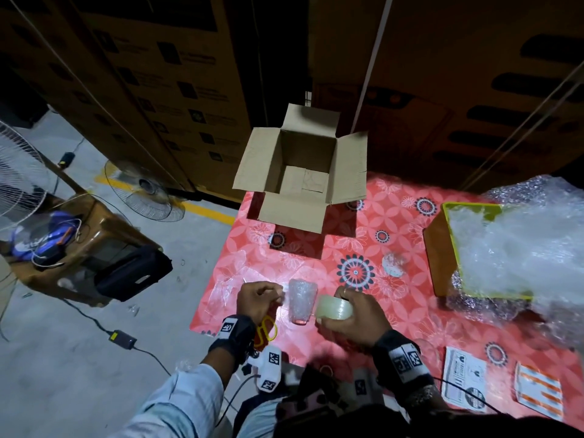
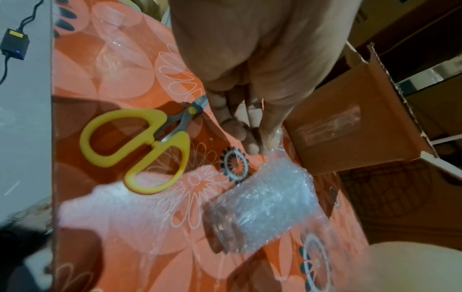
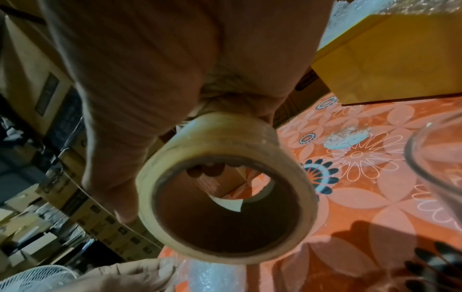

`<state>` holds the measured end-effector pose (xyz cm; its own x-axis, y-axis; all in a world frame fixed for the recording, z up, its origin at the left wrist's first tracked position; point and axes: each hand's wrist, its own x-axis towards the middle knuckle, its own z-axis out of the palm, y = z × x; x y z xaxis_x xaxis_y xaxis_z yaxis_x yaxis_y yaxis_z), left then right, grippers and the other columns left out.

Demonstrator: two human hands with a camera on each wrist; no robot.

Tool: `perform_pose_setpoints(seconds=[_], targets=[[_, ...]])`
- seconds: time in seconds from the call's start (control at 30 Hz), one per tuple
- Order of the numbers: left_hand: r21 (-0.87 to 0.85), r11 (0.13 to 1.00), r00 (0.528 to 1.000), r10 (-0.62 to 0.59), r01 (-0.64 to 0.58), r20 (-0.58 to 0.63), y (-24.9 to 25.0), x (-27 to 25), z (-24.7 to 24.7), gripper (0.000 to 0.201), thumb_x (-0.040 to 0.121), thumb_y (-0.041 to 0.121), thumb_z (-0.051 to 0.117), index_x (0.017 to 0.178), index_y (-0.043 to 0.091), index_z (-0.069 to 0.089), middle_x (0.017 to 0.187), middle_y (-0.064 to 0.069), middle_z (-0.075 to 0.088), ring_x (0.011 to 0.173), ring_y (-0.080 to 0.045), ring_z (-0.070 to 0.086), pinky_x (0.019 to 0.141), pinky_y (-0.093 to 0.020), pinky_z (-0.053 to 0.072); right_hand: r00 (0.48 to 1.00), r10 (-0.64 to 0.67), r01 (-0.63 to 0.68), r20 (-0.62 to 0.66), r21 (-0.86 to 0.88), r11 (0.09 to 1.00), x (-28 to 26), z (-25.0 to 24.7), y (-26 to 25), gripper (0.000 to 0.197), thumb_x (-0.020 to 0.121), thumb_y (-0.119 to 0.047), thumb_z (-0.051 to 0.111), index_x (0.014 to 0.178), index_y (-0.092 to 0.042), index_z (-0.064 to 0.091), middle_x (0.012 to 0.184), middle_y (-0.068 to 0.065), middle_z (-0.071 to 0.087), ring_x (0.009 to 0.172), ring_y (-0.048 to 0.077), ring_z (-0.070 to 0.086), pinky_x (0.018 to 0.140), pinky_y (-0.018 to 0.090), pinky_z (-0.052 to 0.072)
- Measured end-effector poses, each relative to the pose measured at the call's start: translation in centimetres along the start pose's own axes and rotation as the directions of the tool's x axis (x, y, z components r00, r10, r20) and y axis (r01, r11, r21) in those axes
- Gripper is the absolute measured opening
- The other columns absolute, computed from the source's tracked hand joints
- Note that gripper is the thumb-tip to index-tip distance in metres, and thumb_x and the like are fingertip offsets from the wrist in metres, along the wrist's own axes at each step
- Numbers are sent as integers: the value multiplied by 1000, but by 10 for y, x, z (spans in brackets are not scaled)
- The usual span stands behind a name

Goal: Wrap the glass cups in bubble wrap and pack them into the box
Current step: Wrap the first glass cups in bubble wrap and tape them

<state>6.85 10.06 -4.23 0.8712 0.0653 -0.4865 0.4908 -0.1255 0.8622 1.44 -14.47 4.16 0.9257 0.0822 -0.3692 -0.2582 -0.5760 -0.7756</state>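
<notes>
Now: right hand [image 1: 354,314] grips round tape roll [image 1: 335,307] | bubbly wrapped cup [image 1: 301,301] upright

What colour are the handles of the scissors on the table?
Yellow. The scissors have yellow handles and grey blades; the left wrist view shows them best.

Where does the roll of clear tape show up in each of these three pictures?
Head: the tape roll sits low and centre, gripped by the right hand.
Left wrist: a pale blur at the bottom right corner may be it; I cannot tell.
Right wrist: the tape roll fills the middle.
Shared landmark: the cardboard box.
</notes>
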Motion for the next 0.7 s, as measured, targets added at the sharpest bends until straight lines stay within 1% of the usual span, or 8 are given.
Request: perform_pose_setpoints(seconds=[0.1, 0.17, 0.27, 0.33, 0.4, 0.53, 0.63, 0.7], targets=[[159, 987, 1000, 3, -2, -6, -14, 4, 4, 17, 84, -1, 77, 73, 12, 81, 72, -13, 76, 72, -35, 74, 80, -48, 63, 999, 34, -33, 35, -31, 999, 4, 0, 1, 33, 69, -38, 87, 78, -21, 60, 67, -7, 68, 54, 0, 63, 48, 21, 46], [255, 967, 999, 9, 3, -47, -17, 5, 9, 21, 84, 4, 78, 70, 19, 81, 72, 0, 77, 76, -27, 76, 79, -43, 63, 997, 62, -60, 47, -29, 998, 7, 2, 2, 29, 71, -28, 89, 80, -21, 62, 69, -6, 70, 53, -3, 63, 47, 13, 42], [359, 933, 997, 39, -13, -65, -17, 6, 16, 24, 84, 5, 76, 69, 23, 79, 73, 9, 77, 76, -15, 74, 76, -35, 61, 996, 76, -72, 53, -82, 994, 16, 6, 5, 31, 71, -31, 88, 80, -23, 60, 72, -6, 69, 57, -1, 62, 49, 13, 41], [420, 907, 997, 53, -23, -60, -15, 6, 22, 26, 85, 4, 75, 70, 26, 77, 76, 9, 76, 76, -13, 72, 75, -30, 58, 995, 82, -72, 57, -160, 985, 24, 10, 7, 33, 69, -38, 87, 80, -25, 58, 76, -7, 68, 64, 4, 63, 52, 15, 42], [466, 885, 995, 59, -14, -82, -13, 6, 29, 25, 85, 4, 73, 74, 26, 77, 81, 5, 77, 79, -17, 71, 76, -27, 55, 993, 94, -79, 70, -185, 980, 30, 15, 8, 35, 67, -40, 86, 84, -27, 59, 81, -7, 70, 72, 10, 66, 58, 20, 48], [547, 837, 978, 125, -13, -169, -10, 3, 41, 18, 83, 5, 77, 95, 18, 75, 101, -1, 70, 86, -21, 66, 79, -26, 50, 991, 115, -101, 66, -190, 977, 36, 22, 10, 39, 66, -43, 86, 87, -31, 56, 89, -4, 73, 78, 14, 67, 62, 23, 46], [499, 866, 972, 105, 15, -212, -10, 1, 42, 24, 79, 4, 79, 84, 14, 58, 81, -3, 65, 71, -22, 59, 62, -29, 44, 990, 130, -118, 60, -165, 979, 38, 23, 16, 38, 65, -44, 86, 83, -32, 55, 86, -5, 71, 77, 14, 66, 59, 22, 45], [511, 859, 974, 95, 24, -205, -11, 1, 42, 21, 81, 5, 77, 76, 13, 58, 71, 0, 66, 69, -24, 62, 58, -27, 42, 989, 131, -123, 61, -127, 984, 39, 22, 19, 39, 64, -44, 88, 83, -30, 57, 84, -6, 69, 76, 14, 65, 57, 20, 44]])
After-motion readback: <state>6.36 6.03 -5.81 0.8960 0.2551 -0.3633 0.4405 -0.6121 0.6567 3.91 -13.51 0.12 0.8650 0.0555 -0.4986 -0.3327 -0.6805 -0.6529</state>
